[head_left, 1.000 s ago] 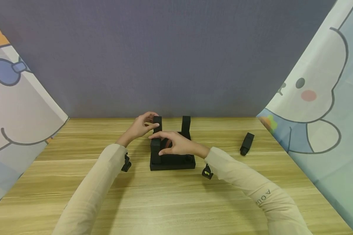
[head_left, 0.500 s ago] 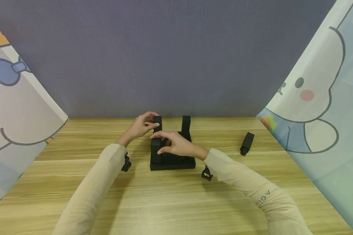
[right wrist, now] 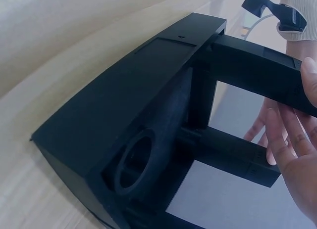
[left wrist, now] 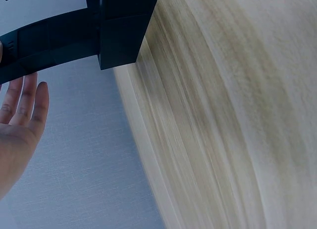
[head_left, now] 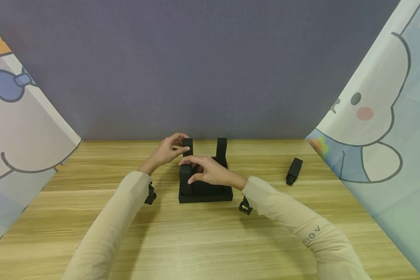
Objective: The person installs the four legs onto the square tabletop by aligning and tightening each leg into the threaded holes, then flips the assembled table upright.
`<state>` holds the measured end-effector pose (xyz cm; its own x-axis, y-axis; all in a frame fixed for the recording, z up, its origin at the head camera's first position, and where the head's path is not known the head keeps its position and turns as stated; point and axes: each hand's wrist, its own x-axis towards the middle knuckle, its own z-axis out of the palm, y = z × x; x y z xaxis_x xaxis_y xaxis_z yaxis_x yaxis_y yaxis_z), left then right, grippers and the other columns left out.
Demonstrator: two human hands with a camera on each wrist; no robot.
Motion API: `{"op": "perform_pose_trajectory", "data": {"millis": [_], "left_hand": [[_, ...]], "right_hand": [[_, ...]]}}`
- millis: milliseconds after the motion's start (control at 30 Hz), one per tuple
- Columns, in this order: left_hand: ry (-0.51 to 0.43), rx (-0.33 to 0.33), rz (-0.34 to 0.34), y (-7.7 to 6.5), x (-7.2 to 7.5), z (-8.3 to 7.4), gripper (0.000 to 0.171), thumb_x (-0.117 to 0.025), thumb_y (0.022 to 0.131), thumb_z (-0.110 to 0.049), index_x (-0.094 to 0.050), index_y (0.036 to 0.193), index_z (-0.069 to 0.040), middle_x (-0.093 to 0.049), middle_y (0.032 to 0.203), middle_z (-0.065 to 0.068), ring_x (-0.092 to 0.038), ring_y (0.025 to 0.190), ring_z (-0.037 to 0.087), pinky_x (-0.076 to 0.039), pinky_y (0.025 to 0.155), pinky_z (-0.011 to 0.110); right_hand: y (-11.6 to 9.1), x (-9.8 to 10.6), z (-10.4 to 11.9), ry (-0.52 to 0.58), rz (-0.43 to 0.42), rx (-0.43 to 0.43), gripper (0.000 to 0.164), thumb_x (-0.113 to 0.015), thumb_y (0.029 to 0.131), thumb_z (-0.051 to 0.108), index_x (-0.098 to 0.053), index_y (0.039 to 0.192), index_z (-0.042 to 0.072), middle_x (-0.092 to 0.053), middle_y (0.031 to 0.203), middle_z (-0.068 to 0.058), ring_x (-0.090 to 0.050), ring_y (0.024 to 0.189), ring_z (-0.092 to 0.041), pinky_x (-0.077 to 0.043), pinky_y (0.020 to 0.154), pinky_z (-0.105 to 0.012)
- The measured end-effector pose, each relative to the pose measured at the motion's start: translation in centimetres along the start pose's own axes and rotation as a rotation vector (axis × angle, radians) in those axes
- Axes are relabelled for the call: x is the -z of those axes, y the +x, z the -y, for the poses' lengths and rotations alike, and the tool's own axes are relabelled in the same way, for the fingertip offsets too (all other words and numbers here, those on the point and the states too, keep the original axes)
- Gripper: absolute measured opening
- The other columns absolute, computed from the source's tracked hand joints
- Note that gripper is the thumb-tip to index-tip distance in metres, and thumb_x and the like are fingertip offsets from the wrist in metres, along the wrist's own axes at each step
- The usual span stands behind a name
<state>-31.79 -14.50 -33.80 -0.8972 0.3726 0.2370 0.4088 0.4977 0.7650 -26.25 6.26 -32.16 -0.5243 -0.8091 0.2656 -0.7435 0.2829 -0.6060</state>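
Observation:
A black square base with a raised rim (head_left: 206, 198) sits on the table, with three upright black posts at its corners. My left hand (head_left: 165, 151) holds the back left post (head_left: 188, 144) near its top, thumb in front and fingers behind. Around the top of the front left post (head_left: 186, 181) my right hand (head_left: 211, 171) curves, its thumb and fingers on either side. At the back right stands a third post (head_left: 221, 147). The front right corner carries a round socket (right wrist: 133, 162) with no post in it. Both hands (right wrist: 297, 140) show close to the posts in the right wrist view.
A loose black post (head_left: 294, 170) lies on the wooden table (head_left: 196, 241) to the right. Small black wrist devices (head_left: 245, 206) hang under the sleeves. A grey partition (head_left: 203, 70) rises behind, with cartoon-printed cloth (head_left: 374, 109) at both sides.
My right thumb and fingers have shifted very slightly at the front left post. The left hand, base and loose post look the same.

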Motion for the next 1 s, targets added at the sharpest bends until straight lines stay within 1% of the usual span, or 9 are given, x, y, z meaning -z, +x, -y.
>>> {"op": "perform_pose_trajectory", "data": {"millis": [267, 367, 467, 567, 633, 800, 1000], "left_hand": [[-0.009, -0.005, 0.001, 0.0, -0.1, 0.1, 0.038, -0.062, 0.088, -0.024, -0.049, 0.122, -0.013, -0.055, 0.114, 0.013, -0.055, 0.109, 0.031, -0.049, 0.088, 0.047], [-0.011, -0.003, 0.001, 0.0, -0.1, 0.0, 0.037, -0.062, 0.088, -0.023, -0.049, 0.121, -0.013, -0.055, 0.114, 0.013, -0.055, 0.109, 0.031, -0.048, 0.088, 0.047], [-0.01, 0.0, 0.001, 0.1, 0.0, 0.0, 0.037, -0.062, 0.088, -0.023, -0.049, 0.121, -0.013, -0.055, 0.114, 0.013, -0.055, 0.109, 0.031, -0.049, 0.088, 0.047], [-0.007, 0.002, 0.002, 0.1, 0.0, 0.1, 0.037, -0.062, 0.088, -0.023, -0.049, 0.121, -0.013, -0.055, 0.114, 0.013, -0.055, 0.109, 0.031, -0.049, 0.088, 0.046], [-0.003, 0.003, 0.002, 0.1, -0.1, 0.2, 0.038, -0.062, 0.088, -0.023, -0.049, 0.121, -0.013, -0.054, 0.115, 0.013, -0.055, 0.109, 0.031, -0.049, 0.087, 0.046], [0.01, 0.005, 0.001, 0.1, 0.0, 0.2, 0.038, -0.062, 0.088, -0.023, -0.049, 0.122, -0.014, -0.054, 0.116, 0.013, -0.055, 0.109, 0.031, -0.05, 0.085, 0.045], [0.006, 0.016, -0.002, 0.1, 0.0, 0.2, 0.037, -0.062, 0.088, -0.021, -0.049, 0.122, -0.014, -0.054, 0.116, 0.012, -0.055, 0.109, 0.031, -0.049, 0.087, 0.046]], "right_hand": [[-0.2, 0.1, -0.1, 0.014, 0.003, 0.001, 0.051, -0.072, 0.079, 0.02, -0.052, 0.125, 0.014, -0.056, 0.119, -0.001, -0.053, 0.097, -0.012, -0.053, 0.071, -0.029], [-0.3, 0.1, -0.2, 0.021, 0.01, 0.015, 0.052, -0.071, 0.079, 0.021, -0.051, 0.127, 0.013, -0.056, 0.117, -0.001, -0.052, 0.096, -0.012, -0.053, 0.07, -0.027], [-0.4, 0.2, -0.3, 0.024, 0.019, 0.025, 0.055, -0.071, 0.079, 0.021, -0.049, 0.129, 0.011, -0.055, 0.12, -0.002, -0.053, 0.098, -0.013, -0.053, 0.07, -0.027], [-0.5, 0.4, -0.3, 0.026, 0.026, 0.01, 0.057, -0.071, 0.08, 0.022, -0.047, 0.13, 0.012, -0.054, 0.124, -0.003, -0.053, 0.101, -0.014, -0.053, 0.072, -0.029], [-0.6, 0.6, -0.2, 0.032, 0.027, -0.008, 0.057, -0.071, 0.08, 0.021, -0.046, 0.131, 0.013, -0.054, 0.124, -0.003, -0.054, 0.103, -0.017, -0.053, 0.074, -0.031], [-0.8, 1.1, -0.4, 0.054, 0.014, -0.021, 0.055, -0.07, 0.081, 0.017, -0.047, 0.13, 0.007, -0.057, 0.119, -0.007, -0.057, 0.103, -0.022, -0.053, 0.076, -0.039], [-1.3, 1.4, -1.2, 0.048, -0.014, 0.018, 0.051, -0.069, 0.081, 0.012, -0.048, 0.127, 0.004, -0.06, 0.113, -0.009, -0.059, 0.099, -0.022, -0.054, 0.074, -0.035]]}}
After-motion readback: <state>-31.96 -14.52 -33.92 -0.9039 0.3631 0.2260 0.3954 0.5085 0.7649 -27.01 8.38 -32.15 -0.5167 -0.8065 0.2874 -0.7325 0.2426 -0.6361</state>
